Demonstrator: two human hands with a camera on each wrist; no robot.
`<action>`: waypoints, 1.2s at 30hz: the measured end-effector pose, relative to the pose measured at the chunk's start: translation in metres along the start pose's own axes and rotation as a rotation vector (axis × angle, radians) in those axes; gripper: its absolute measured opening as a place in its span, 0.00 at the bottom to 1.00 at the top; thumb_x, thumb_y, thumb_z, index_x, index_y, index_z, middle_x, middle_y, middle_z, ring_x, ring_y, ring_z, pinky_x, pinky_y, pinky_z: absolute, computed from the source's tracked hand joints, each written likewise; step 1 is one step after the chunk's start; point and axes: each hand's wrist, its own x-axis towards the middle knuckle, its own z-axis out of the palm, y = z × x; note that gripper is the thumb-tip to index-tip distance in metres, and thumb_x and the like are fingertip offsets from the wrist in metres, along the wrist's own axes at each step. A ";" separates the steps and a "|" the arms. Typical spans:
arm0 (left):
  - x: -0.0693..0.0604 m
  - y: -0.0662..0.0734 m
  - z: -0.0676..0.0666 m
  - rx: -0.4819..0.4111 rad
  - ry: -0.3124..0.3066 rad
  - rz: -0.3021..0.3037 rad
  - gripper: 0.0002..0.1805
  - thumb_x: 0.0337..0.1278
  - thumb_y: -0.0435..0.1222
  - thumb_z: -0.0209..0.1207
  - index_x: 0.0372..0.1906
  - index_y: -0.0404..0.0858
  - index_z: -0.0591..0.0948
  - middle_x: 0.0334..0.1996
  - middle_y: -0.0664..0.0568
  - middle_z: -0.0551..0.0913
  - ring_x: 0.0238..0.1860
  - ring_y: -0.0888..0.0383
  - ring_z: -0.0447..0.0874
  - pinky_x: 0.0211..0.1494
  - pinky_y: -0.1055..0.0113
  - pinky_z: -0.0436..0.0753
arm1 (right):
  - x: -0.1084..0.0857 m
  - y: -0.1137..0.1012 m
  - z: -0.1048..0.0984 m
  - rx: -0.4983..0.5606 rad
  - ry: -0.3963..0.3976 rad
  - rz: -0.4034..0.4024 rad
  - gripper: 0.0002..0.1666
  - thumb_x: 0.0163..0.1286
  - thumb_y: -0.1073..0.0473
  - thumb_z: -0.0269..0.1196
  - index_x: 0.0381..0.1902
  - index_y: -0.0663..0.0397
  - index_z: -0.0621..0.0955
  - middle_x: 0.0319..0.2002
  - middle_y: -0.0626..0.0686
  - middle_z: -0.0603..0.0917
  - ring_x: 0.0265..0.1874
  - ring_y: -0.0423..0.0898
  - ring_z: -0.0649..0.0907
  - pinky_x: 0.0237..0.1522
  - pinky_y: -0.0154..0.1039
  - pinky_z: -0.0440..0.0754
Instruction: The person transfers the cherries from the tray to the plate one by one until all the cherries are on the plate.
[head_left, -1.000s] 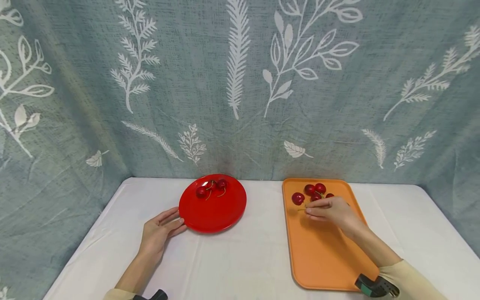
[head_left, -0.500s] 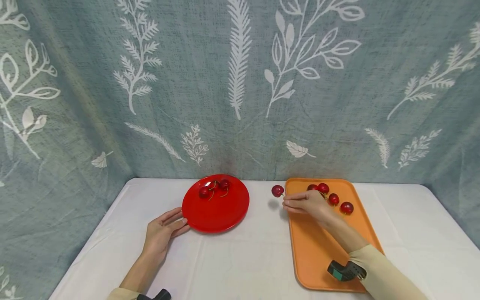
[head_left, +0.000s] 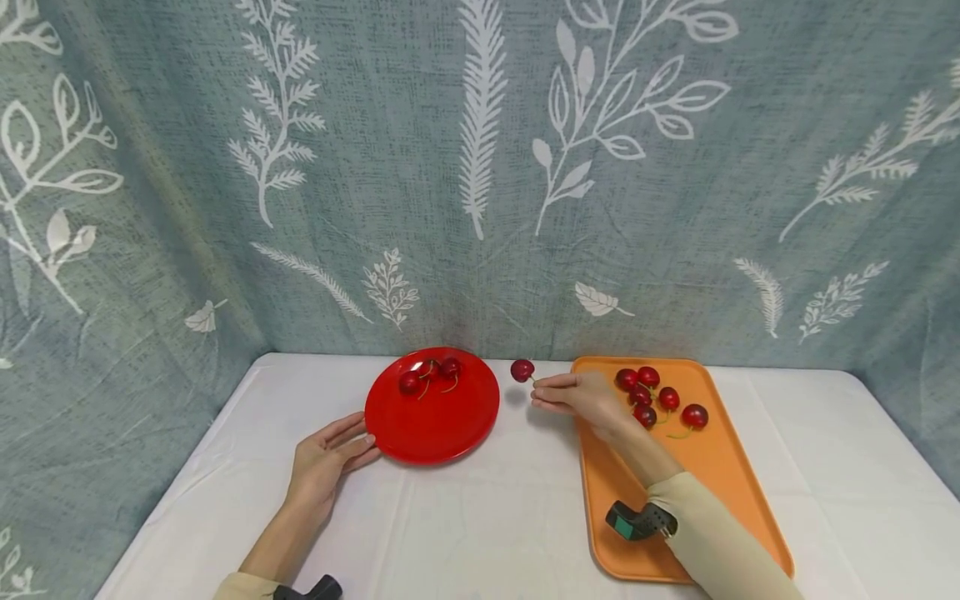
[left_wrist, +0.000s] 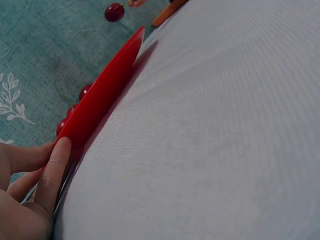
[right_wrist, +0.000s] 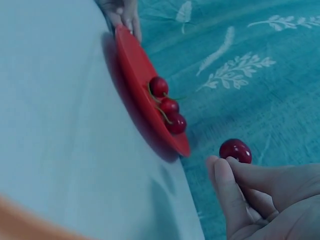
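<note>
The step in hand was, I judged, a transfer: my right hand (head_left: 588, 402) pinched a cherry (head_left: 522, 371) by its stem, aloft between orange tray (head_left: 607, 475) and red plate (head_left: 431, 427). My left hand (head_left: 319, 467) gripped the plate's rim. Next called for lowering it beside the three cherries (right_wrist: 169, 106) there.

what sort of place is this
Probably a staged indoor tabletop set-up, though the wider room is out of view: a leaf-patterned curtain hangs behind a white-covered table, with an orange tray of cherries laid out on it.
</note>
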 end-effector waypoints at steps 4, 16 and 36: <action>0.000 0.001 0.000 0.008 0.000 -0.009 0.30 0.65 0.29 0.58 0.71 0.32 0.65 0.65 0.34 0.70 0.41 0.60 0.88 0.47 0.68 0.85 | 0.006 -0.002 0.010 0.031 0.020 -0.004 0.19 0.68 0.71 0.61 0.54 0.80 0.77 0.42 0.63 0.87 0.37 0.46 0.89 0.51 0.45 0.83; 0.002 0.000 -0.001 0.000 -0.012 -0.008 0.30 0.64 0.28 0.58 0.70 0.30 0.65 0.65 0.33 0.70 0.41 0.60 0.88 0.48 0.67 0.85 | 0.022 0.001 0.033 0.013 0.019 -0.029 0.17 0.66 0.72 0.62 0.51 0.79 0.79 0.42 0.67 0.86 0.38 0.50 0.89 0.50 0.46 0.83; 0.002 0.000 -0.002 -0.009 -0.013 -0.002 0.30 0.64 0.27 0.58 0.70 0.30 0.65 0.64 0.34 0.70 0.41 0.61 0.88 0.48 0.67 0.85 | 0.045 0.003 0.081 -0.136 0.143 -0.094 0.11 0.63 0.76 0.63 0.42 0.83 0.81 0.37 0.71 0.85 0.32 0.55 0.89 0.37 0.40 0.87</action>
